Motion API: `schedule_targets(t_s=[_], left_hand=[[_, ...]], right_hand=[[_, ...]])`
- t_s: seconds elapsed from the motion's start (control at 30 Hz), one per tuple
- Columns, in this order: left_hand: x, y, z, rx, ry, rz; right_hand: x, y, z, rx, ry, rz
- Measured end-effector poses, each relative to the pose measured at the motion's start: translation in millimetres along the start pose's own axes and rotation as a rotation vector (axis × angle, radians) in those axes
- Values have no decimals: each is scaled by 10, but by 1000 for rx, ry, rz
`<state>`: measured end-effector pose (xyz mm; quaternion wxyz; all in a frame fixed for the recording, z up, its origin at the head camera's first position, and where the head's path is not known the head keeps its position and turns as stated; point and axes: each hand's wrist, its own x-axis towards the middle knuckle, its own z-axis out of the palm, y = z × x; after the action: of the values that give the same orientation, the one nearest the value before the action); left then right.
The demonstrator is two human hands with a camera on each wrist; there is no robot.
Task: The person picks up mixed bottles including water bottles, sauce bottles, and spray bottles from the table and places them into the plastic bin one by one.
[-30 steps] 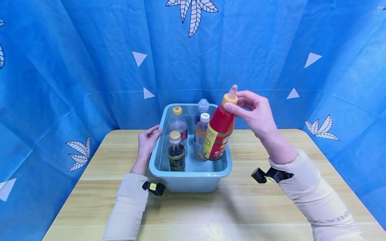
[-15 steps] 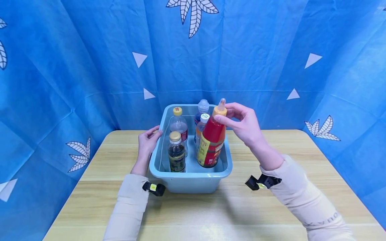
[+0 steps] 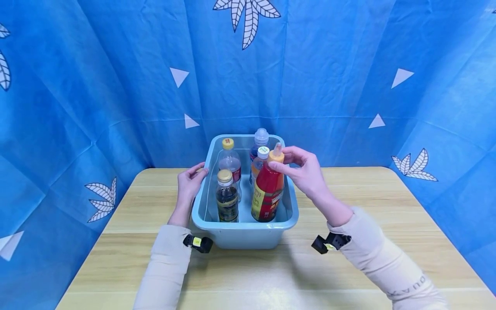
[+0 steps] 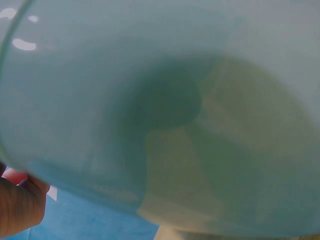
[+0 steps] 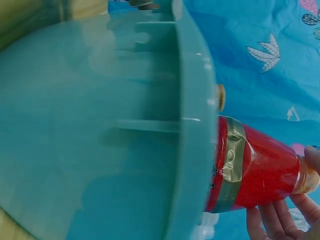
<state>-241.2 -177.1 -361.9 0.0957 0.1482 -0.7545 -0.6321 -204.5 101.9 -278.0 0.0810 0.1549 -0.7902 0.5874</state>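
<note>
My right hand [image 3: 308, 172] pinches the yellow cap of a red squeeze bottle of sauce [image 3: 267, 187] between thumb and fingers. That bottle, with a yellow label and clear nozzle tip, stands nearly upright inside the front right of a light blue plastic tub [image 3: 240, 225]. In the right wrist view, the tub's wall hides the lower part of the sauce bottle [image 5: 265, 170]. At the tub's left rim, my left hand [image 3: 187, 185] grips the edge; only part of that hand [image 4: 22, 205] shows in the left wrist view.
Inside the tub stand a dark-liquid bottle [image 3: 227, 202], a clear bottle with a yellow cap [image 3: 230, 161], a white-capped bottle [image 3: 257, 165] and a blue-labelled bottle [image 3: 261, 137]. The tub rests on a wooden table [image 3: 248, 275] before a blue curtain [image 3: 329, 64].
My right hand has moved down and to the left, lowering the sauce bottle deeper into the tub and bringing it more upright. My left hand stays at the rim.
</note>
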Motion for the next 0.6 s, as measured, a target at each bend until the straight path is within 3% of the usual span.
schedule_targets(t_s=[0.6], left_hand=[[4, -7, 6, -10, 5, -1]], right_hand=[[-30, 324, 188, 22, 8, -5]])
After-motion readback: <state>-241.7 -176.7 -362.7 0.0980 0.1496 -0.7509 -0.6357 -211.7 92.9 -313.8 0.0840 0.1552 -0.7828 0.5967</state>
